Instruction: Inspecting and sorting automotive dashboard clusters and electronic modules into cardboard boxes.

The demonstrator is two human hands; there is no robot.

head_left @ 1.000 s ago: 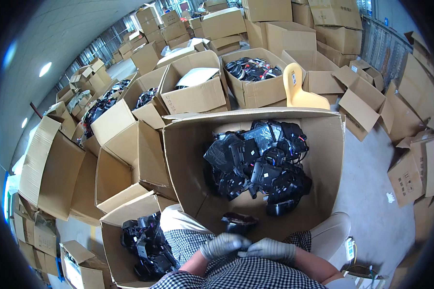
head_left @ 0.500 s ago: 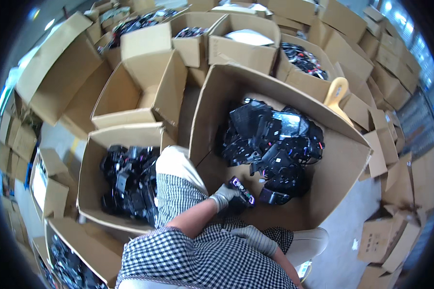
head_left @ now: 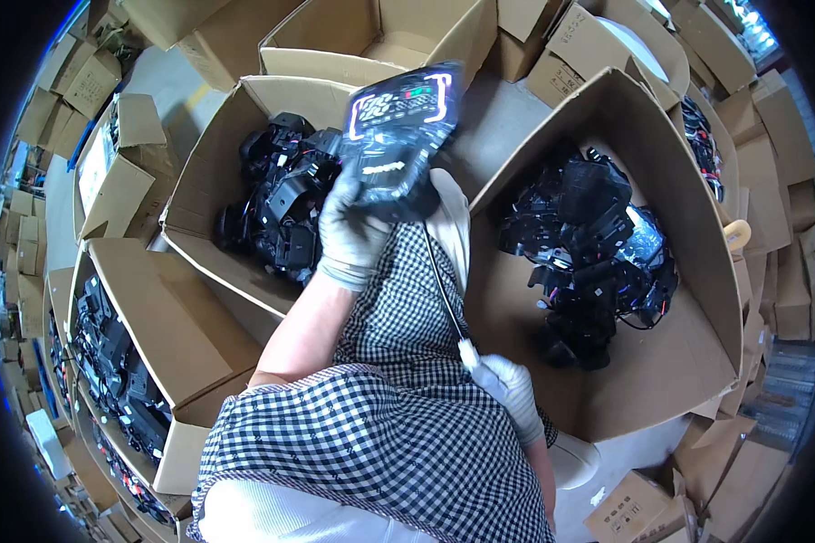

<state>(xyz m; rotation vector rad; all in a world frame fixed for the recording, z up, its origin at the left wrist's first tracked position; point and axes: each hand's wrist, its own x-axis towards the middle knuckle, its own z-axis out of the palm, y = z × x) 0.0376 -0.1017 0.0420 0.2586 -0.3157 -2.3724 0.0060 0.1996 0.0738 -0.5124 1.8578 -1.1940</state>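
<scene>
My left hand, in a pale work glove, grips the lower end of a black display panel, whose lit screen shows white, green and red segments. The panel is held up between two open cartons, slightly blurred. From its lower end a black cable runs down across my checked apron to a white connector. My gloved right hand is closed on that connector, above my lap. Black plastic units lie heaped in the right carton, and similar black units fill the left one.
The right carton and left carton stand either side of my knee. Beside me at lower left, another carton holds black parts. An open carton is ahead; a yellow handle shows beyond the right carton's edge.
My left hand has lifted the lit panel out of the right carton, up and leftward. My right hand has risen from my lap and now visibly holds the connector. The view has turned.
</scene>
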